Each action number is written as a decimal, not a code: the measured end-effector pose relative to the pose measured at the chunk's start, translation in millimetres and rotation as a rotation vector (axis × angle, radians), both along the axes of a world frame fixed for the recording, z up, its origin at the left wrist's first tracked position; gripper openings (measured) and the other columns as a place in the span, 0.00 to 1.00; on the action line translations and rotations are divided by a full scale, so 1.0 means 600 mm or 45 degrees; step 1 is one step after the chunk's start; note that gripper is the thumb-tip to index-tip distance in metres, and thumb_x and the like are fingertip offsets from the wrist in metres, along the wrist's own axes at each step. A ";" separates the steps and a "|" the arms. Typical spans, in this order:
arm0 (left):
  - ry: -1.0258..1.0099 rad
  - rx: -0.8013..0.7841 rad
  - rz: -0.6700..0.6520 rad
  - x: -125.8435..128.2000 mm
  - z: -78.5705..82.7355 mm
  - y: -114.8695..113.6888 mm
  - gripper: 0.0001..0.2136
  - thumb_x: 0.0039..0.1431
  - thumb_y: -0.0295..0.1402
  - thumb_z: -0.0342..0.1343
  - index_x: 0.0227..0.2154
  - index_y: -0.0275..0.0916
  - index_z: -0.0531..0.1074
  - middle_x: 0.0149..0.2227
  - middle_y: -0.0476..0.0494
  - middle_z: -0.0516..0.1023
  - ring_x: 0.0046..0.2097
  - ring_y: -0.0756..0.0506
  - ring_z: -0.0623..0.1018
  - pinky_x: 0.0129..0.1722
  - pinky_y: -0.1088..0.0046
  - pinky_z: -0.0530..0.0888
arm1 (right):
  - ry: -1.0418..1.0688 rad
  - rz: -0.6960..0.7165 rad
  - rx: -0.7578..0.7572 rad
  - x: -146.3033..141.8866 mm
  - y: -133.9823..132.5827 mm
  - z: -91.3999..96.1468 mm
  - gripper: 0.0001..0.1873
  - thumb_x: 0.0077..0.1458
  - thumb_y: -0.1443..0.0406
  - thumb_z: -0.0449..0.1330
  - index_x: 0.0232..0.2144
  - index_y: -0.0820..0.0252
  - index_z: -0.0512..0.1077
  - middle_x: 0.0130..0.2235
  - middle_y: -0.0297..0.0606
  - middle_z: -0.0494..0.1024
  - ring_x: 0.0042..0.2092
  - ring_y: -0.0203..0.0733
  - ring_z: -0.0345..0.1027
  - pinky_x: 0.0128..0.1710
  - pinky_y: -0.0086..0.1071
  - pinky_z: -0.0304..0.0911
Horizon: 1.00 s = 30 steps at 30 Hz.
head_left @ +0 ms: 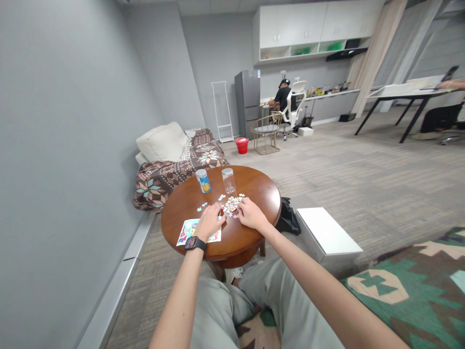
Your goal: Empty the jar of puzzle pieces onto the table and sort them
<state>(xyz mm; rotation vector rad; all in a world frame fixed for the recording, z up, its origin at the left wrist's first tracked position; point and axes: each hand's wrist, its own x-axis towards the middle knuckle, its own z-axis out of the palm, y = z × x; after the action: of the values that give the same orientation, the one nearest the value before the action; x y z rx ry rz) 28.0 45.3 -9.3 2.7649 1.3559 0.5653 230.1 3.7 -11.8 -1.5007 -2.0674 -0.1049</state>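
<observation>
A pile of small pastel puzzle pieces (231,204) lies on the round wooden table (261,194). My right hand (250,213) rests at the right edge of the pile, fingers curled down onto the pieces. My left hand (209,221), with a black watch on the wrist, lies just left of the pile, fingers bent on the table top beside a colourful picture card (187,231). Whether either hand pinches a piece is hidden. A few stray pieces (202,207) lie further left.
Two jars stand at the table's far side: one with a blue label (203,181), one clear (229,181). A white box (327,231) and a black bag (288,216) sit right of the table. A blanket-covered couch (174,169) lies behind. A person sits at a far desk.
</observation>
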 end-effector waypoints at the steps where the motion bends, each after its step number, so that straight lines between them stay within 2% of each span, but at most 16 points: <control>1: 0.013 -0.011 0.004 0.000 0.000 0.000 0.18 0.63 0.35 0.49 0.54 0.36 0.68 0.60 0.37 0.69 0.64 0.39 0.65 0.65 0.56 0.59 | 0.001 0.000 -0.002 0.000 0.000 0.000 0.09 0.58 0.72 0.52 0.32 0.63 0.72 0.37 0.43 0.71 0.41 0.42 0.64 0.43 0.33 0.61; 5: 0.053 -0.045 -0.015 0.000 -0.001 0.001 0.18 0.63 0.35 0.48 0.54 0.37 0.68 0.62 0.39 0.67 0.65 0.39 0.63 0.65 0.56 0.58 | 0.007 -0.006 -0.003 -0.001 -0.001 0.000 0.09 0.58 0.72 0.52 0.32 0.63 0.72 0.37 0.43 0.71 0.40 0.42 0.64 0.43 0.33 0.61; 11: 0.033 -0.005 -0.021 -0.002 -0.005 0.003 0.19 0.63 0.36 0.48 0.55 0.39 0.68 0.61 0.39 0.69 0.63 0.41 0.66 0.65 0.56 0.59 | -0.002 -0.008 -0.010 -0.001 -0.001 0.001 0.09 0.58 0.72 0.52 0.32 0.63 0.72 0.37 0.43 0.71 0.41 0.42 0.63 0.43 0.32 0.61; 25: -0.040 0.051 -0.023 -0.004 -0.004 0.006 0.24 0.62 0.37 0.49 0.59 0.34 0.64 0.62 0.35 0.67 0.63 0.40 0.67 0.64 0.59 0.62 | 0.003 -0.011 -0.031 -0.003 -0.001 0.004 0.10 0.59 0.72 0.51 0.33 0.64 0.72 0.38 0.44 0.71 0.42 0.43 0.63 0.44 0.34 0.61; 30: -0.034 0.035 0.010 -0.004 -0.010 0.010 0.24 0.62 0.37 0.50 0.59 0.35 0.64 0.61 0.35 0.68 0.63 0.39 0.67 0.64 0.57 0.62 | 0.014 0.006 -0.030 -0.002 -0.003 0.006 0.10 0.58 0.72 0.51 0.32 0.63 0.72 0.38 0.44 0.71 0.41 0.43 0.63 0.44 0.34 0.61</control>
<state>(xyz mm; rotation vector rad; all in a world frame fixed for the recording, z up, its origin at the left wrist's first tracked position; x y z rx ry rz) 25.6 51.0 -15.0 2.7642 1.3648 0.6241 229.1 2.0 -8.3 -1.5068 -2.0705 -0.0707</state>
